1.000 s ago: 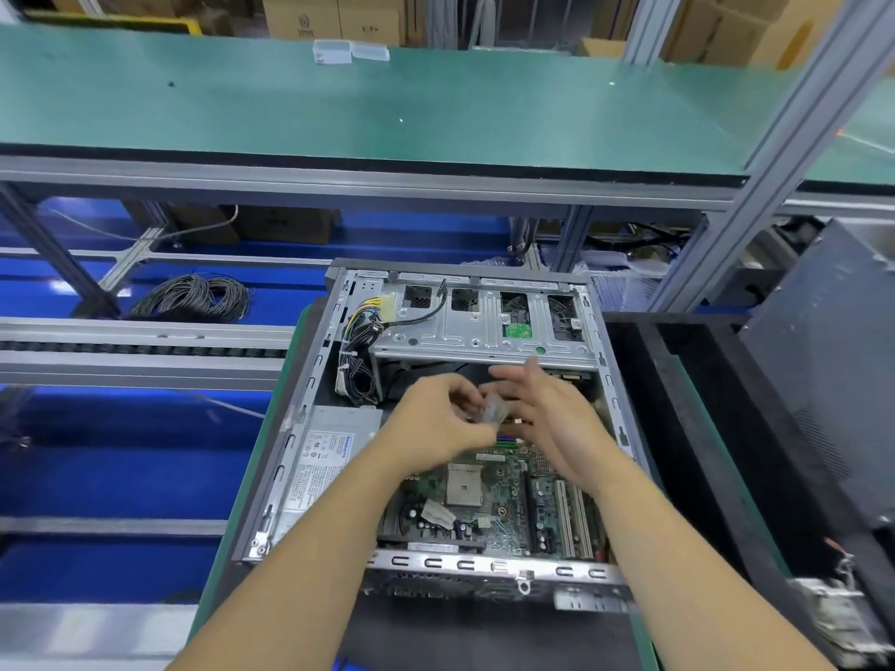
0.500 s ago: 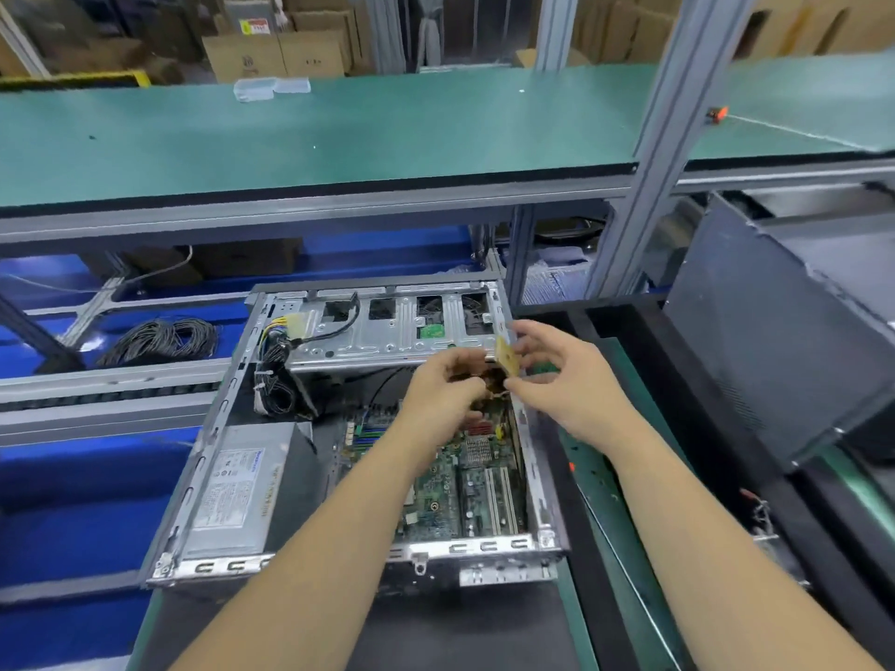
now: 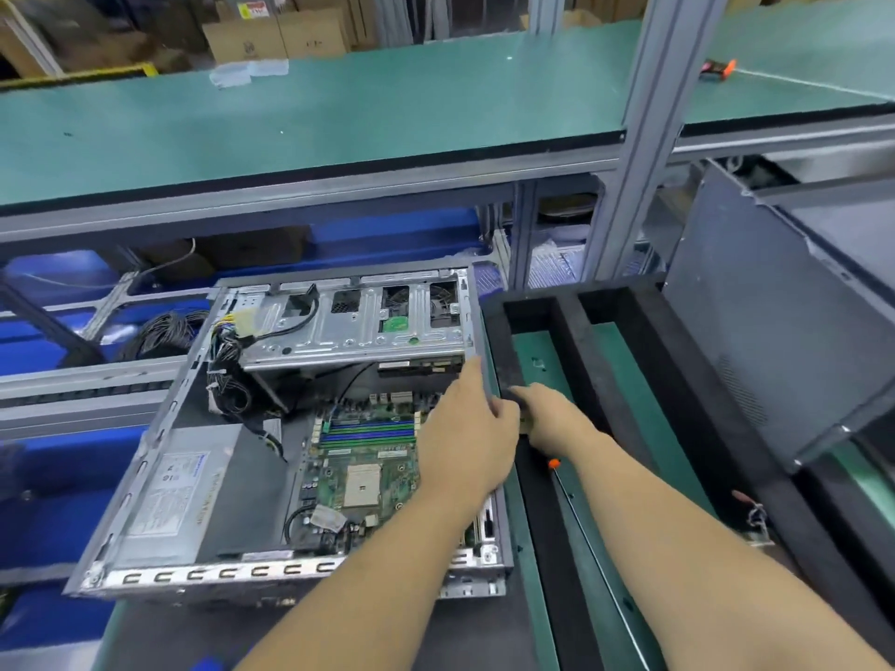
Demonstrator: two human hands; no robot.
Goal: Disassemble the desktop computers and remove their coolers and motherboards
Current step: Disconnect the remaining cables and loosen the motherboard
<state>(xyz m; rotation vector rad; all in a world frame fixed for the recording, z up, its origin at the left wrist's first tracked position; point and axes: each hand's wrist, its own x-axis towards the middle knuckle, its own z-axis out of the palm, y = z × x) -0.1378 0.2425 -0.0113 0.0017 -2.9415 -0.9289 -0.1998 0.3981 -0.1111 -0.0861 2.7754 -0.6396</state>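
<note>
Open grey steel desktop case (image 3: 160,457) lies flat on the bench at my 11 o'clock, lid off. Green motherboard (image 3: 361,472) still seated in its floor, bare square processor socket (image 3: 362,485) showing, no cooler on it. Silver power supply box (image 3: 169,496) at the case's 8 o'clock; perforated metal drive cage (image 3: 358,326) at its 12, bundled black and yellow wires (image 3: 227,375) trailing beside it.

My left hand (image 3: 467,443) rests across the case's right wall at 3 o'clock, fingers extended and loosely spread, gripping nothing I can make out. My right hand (image 3: 557,418) is just past that wall, over the black foam-lined tray (image 3: 581,331), fingers curled downward. A sliver of something pale shows between the two hands; too blurred to say what it is or whether I am holding it, so the right hand's grip I cannot tell.

A long screwdriver with an orange collar (image 3: 553,463) lies in the tray under my right forearm.

Risks as I judge them: forearm could nudge the screwdriver and roll it off. If a small part is being set down, dropping it short would land it in the gap between case and tray. Board likely still cabled; lifting early would strain connectors.
</note>
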